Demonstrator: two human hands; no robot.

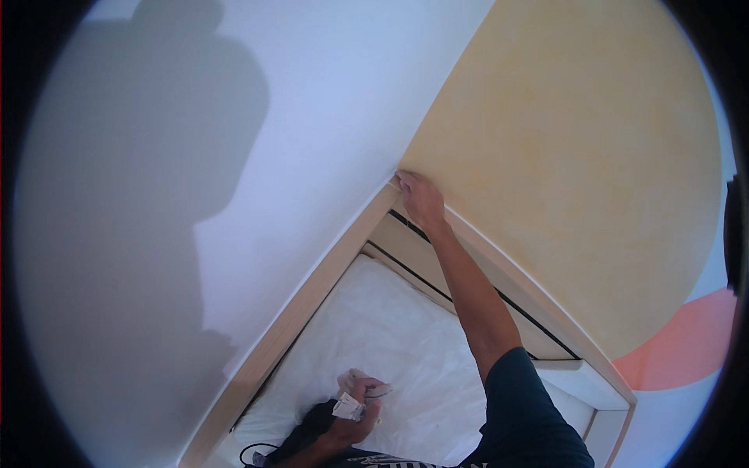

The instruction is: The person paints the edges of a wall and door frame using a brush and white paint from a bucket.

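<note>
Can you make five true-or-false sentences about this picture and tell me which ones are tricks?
1. The right hand is up by the corner where the walls meet. True.
2. The left hand is empty. False: it holds something pale and crumpled.
3. A big shadow falls on the white wall. True.
4. The right sleeve is bright yellow. False: it is dark.
5. The mattress looks white. True.

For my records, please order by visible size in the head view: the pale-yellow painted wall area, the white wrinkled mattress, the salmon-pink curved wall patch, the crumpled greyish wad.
1. Pale-yellow wall area
2. White mattress
3. Salmon-pink patch
4. Greyish wad
</note>
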